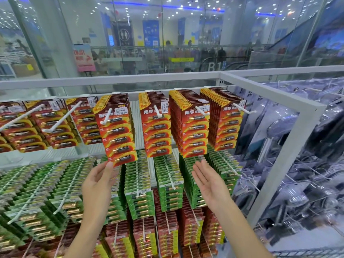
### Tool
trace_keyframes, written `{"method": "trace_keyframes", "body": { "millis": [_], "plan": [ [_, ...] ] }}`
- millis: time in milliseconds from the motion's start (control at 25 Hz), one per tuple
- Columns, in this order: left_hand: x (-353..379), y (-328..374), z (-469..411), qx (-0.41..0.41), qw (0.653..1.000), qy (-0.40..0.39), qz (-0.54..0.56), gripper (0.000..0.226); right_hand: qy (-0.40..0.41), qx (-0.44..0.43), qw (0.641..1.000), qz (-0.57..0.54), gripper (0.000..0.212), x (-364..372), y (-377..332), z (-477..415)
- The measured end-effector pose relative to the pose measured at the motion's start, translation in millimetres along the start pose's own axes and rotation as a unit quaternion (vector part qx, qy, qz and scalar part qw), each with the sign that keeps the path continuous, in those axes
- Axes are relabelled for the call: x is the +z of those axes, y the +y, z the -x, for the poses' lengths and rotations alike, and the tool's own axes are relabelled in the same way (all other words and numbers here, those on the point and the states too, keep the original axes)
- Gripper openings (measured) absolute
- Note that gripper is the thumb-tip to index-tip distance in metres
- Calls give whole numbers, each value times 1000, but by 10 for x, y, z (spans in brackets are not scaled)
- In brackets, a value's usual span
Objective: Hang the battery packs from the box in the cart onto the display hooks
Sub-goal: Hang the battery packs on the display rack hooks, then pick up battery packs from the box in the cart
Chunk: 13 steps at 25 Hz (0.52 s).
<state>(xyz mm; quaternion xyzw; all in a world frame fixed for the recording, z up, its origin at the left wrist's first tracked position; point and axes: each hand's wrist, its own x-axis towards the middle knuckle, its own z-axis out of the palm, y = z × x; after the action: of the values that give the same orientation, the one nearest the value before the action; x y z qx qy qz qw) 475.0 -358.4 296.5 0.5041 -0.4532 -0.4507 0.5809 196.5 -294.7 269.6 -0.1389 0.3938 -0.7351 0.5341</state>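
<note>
Red and yellow battery packs (116, 131) hang in a thick stack on a white display hook (106, 118) in the top row. My left hand (98, 180) is raised below that stack, its thumb tip touching the bottom edge of the front pack. My right hand (208, 180) is held palm up with straight fingers, empty, just under the neighbouring stack of red packs (193, 127). The box and the cart are out of view.
More red packs fill the top-row hooks (158, 127) left and right. Green packs (137, 187) hang on the row beneath, red ones lower still. A white metal frame (275, 112) bounds the rack on the right, with clear-packaged goods (301, 164) beyond. Glass wall behind.
</note>
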Motion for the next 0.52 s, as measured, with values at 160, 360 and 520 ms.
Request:
{"method": "trace_keyframes", "body": {
  "millis": [160,360,520],
  "plan": [
    [-16,-237,435,-70,998,-5,-6,27,42,8,998,49,51,-451,86,362],
    [446,-632,1102,-142,985,-103,-5,25,145,-14,981,129,24,-1189,11,931],
    [1120,-948,1626,-203,956,-212,-1,21,257,-32,954,154,21,-1935,-129,1329]
  ]
}}
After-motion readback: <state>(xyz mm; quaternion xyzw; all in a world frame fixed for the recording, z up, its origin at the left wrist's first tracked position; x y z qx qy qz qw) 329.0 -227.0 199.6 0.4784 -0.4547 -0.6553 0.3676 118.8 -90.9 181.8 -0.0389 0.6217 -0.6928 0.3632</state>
